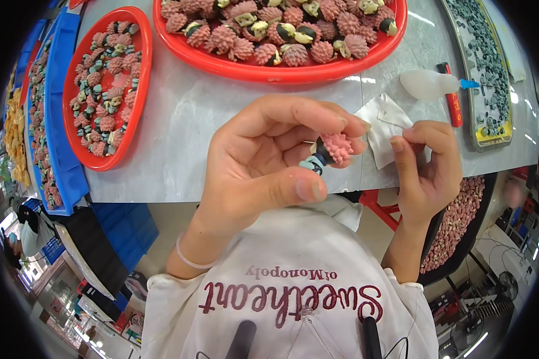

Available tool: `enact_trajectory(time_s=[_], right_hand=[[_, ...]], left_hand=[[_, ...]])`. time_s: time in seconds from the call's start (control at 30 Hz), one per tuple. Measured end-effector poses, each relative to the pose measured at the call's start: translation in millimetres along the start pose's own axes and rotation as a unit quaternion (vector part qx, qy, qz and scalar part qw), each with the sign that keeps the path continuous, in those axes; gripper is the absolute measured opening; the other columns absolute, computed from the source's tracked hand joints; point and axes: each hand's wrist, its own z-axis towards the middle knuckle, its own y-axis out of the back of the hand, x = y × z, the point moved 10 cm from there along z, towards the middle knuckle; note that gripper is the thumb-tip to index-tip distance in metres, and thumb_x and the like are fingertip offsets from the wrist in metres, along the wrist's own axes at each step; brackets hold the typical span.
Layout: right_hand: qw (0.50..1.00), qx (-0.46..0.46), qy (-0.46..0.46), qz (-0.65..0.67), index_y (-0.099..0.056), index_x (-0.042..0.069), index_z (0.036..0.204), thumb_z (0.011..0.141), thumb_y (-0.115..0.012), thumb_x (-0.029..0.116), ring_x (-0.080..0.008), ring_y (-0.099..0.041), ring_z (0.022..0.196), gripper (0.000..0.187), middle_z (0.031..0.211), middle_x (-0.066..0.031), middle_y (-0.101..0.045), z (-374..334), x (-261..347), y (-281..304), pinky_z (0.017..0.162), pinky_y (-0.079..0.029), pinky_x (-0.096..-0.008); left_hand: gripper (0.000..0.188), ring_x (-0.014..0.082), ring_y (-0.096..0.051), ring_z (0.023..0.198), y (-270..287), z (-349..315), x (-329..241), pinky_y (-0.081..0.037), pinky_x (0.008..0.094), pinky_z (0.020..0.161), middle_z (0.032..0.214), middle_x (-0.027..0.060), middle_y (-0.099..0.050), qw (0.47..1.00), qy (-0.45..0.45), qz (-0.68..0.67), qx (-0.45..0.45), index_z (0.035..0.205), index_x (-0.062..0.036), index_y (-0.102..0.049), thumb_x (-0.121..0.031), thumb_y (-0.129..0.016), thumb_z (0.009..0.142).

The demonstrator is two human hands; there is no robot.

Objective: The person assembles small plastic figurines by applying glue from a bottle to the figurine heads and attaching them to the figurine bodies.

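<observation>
Holding a small pink spiky toy between the fingertips, my left hand sits over the near edge of the grey table, fingers curled and pinched on the toy. A dark and pale blue piece sticks out of the toy on its near left side, just above the thumb. My right hand hovers just right of the toy, fingers bent inward with the index tip close to it; I cannot tell whether it pinches anything, since the fingertips fold out of sight.

Between the hands and a little farther off lies a white cloth. Beyond it rests a clear squeeze bottle with a blue nozzle, on its side, beside a red pen-like stick. To the far right is a long tray full of small dark pieces. At the far middle stands a big red tray heaped with the same pink spiky toys, and at the left an oval red tray holds smaller mixed pink and blue bits. A blue tray lies left of that. Below the table at the right, a dark tray carries more pink pieces.
</observation>
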Motion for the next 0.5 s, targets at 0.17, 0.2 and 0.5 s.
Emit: enact_trajectory(time_s=[0.17, 0.2, 0.5], right_hand=[[1.0, 0.002, 0.005, -0.007, -0.052, -0.002, 0.076, 0.064, -0.063, -0.008, -0.012, -0.046, 0.057, 0.018, 0.071, -0.0088, -0.051, -2, 3, 5, 0.051, -0.037, -0.0185], [1.0, 0.009, -0.009, 0.004, -0.051, -0.002, 0.078, 0.067, -0.06, -0.009, -0.0126, -0.045, 0.062, 0.016, 0.073, -0.0087, -0.05, -3, 3, 6, 0.055, -0.037, -0.019], [0.999, 0.03, -0.025, 0.019, -0.05, -0.003, 0.079, 0.069, -0.057, -0.009, -0.0132, -0.044, 0.067, 0.014, 0.075, -0.0087, -0.048, -2, 1, 0, 0.058, -0.036, -0.0192]], left_hand=[[0.047, 0.0238, -0.055, 0.089, 10, -7, -49, -0.048, 0.0282, 0.067, 0.098, 0.0188, -0.05, 0.969, -0.133, 0.187, 0.091, 0.101, 0.0007, -0.046, -0.031, -0.065, 0.072], [0.042, 0.024, -0.054, 0.091, 25, -13, -78, -0.048, 0.0288, 0.068, 0.099, 0.019, -0.05, 0.965, -0.157, 0.209, 0.026, 0.101, 0.0013, -0.046, -0.026, -0.063, 0.074], [0.021, 0.0158, -0.053, 0.084, 97, -40, -179, -0.042, 0.0259, 0.073, 0.095, 0.0087, -0.055, 0.633, -0.019, 0.744, -0.211, 0.098, -0.0026, -0.054, -0.008, -0.051, 0.078]])
